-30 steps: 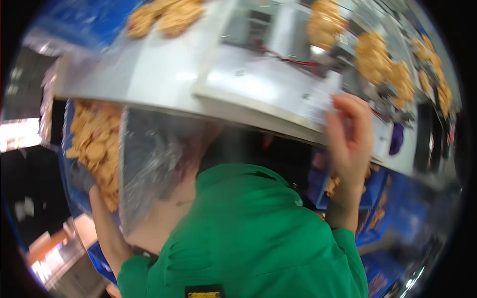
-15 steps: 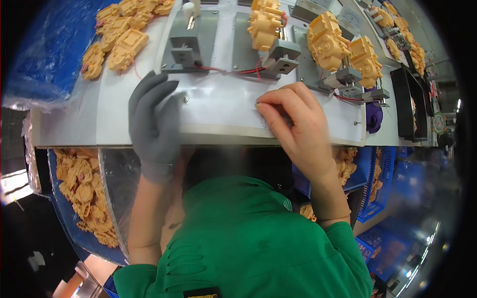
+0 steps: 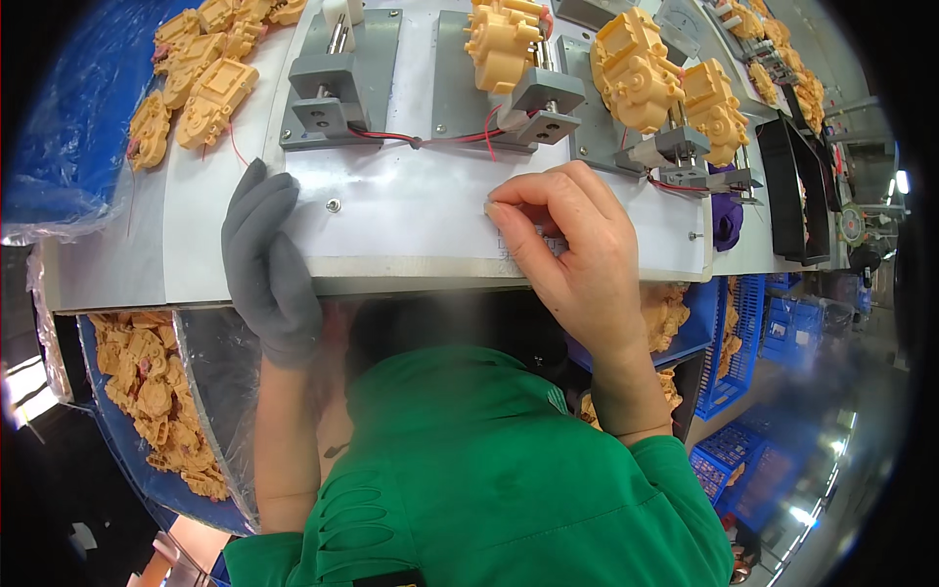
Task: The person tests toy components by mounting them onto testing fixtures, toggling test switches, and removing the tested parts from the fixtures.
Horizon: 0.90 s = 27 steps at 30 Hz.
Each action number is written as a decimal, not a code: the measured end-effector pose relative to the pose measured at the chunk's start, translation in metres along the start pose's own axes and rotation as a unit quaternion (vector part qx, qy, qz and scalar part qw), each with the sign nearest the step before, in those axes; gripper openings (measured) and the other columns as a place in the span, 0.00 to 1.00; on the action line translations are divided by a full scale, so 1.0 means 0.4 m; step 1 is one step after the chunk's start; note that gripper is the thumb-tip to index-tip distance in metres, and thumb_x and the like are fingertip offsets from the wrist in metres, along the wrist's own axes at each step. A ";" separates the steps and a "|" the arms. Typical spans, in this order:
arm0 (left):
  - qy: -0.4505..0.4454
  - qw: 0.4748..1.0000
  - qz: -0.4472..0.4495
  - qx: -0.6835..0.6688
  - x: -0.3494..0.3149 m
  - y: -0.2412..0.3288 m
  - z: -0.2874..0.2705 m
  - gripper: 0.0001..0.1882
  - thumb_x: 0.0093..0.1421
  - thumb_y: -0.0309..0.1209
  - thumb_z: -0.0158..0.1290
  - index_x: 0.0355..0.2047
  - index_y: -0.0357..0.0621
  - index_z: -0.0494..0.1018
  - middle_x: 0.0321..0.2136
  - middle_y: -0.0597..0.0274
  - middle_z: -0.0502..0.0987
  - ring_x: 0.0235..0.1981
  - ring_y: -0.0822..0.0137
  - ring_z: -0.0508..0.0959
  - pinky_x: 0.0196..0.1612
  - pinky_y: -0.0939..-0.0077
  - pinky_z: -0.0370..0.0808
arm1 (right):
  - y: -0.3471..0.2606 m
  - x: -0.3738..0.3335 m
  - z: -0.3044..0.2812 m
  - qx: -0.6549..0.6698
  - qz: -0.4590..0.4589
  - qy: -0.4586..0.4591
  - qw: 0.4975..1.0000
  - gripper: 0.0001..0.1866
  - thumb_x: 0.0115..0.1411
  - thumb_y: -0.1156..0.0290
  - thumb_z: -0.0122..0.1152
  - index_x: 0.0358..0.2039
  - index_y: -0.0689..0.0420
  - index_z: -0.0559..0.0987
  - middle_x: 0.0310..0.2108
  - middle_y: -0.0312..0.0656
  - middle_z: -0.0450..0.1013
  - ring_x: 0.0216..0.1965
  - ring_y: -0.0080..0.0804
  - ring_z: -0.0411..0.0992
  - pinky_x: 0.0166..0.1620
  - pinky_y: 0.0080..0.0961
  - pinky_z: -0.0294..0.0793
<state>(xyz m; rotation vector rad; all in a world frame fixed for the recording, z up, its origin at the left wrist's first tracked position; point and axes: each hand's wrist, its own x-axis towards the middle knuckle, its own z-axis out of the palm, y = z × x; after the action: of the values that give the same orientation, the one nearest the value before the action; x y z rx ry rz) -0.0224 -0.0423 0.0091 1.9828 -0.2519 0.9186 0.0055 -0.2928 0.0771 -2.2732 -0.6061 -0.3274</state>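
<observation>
The white plate [image 3: 411,210] on the bench serves as the landmark. The left hand [image 3: 266,264], in a grey glove, lies on the plate's near left corner with its fingers stretched flat across the edge, loose and gripping nothing. The right hand [image 3: 572,249], bare, rests on the plate's near edge right of centre; its fingers curl inward with thumb and forefinger tips pressed together on the plate surface, pinching at a small label there, though whether anything is between them cannot be told. A small screw [image 3: 334,205] sits in the plate just right of the gloved fingers.

At the plate's far side stand grey clamps [image 3: 333,83], joined by a red wire [image 3: 421,140] running across the plate. Yellow toy parts [image 3: 504,44] sit on the clamps further right. Left of the plate, more yellow parts [image 3: 191,83] lie on blue sheet [image 3: 59,147]. Below the plate's near left corner, a bin [image 3: 147,391] holds loose yellow parts. A green sleeve [image 3: 675,489] covers the right forearm.
</observation>
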 end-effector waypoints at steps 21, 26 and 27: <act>0.008 0.999 0.011 0.039 0.002 0.001 0.001 0.17 0.63 0.22 0.39 0.47 0.30 0.73 0.47 0.44 0.78 0.57 0.41 0.73 0.65 0.48 0.65 | 0.000 -0.003 0.008 -0.009 -0.014 0.019 1.000 0.06 0.56 0.80 0.68 0.35 0.61 0.81 0.29 0.39 0.73 0.28 0.27 0.74 0.31 0.21 0.74; 0.014 0.999 0.018 0.029 0.003 0.002 0.005 0.16 0.64 0.23 0.39 0.46 0.31 0.74 0.46 0.45 0.78 0.56 0.42 0.74 0.65 0.48 0.65 | 0.001 -0.004 0.010 0.000 -0.010 0.016 1.000 0.06 0.57 0.80 0.68 0.35 0.61 0.81 0.30 0.39 0.73 0.28 0.26 0.74 0.31 0.20 0.74; 0.016 0.999 0.014 0.032 0.003 0.003 0.006 0.16 0.64 0.24 0.39 0.46 0.31 0.74 0.46 0.45 0.78 0.56 0.42 0.74 0.65 0.48 0.65 | 0.002 -0.005 0.010 0.001 -0.009 0.015 1.000 0.06 0.57 0.80 0.68 0.35 0.61 0.81 0.30 0.39 0.73 0.28 0.26 0.74 0.31 0.20 0.74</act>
<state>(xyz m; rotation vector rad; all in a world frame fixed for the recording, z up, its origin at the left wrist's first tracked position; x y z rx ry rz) -0.0210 -0.0446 0.0099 2.0253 -0.2345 0.9867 0.0045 -0.2910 0.0732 -2.2586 -0.6119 -0.3702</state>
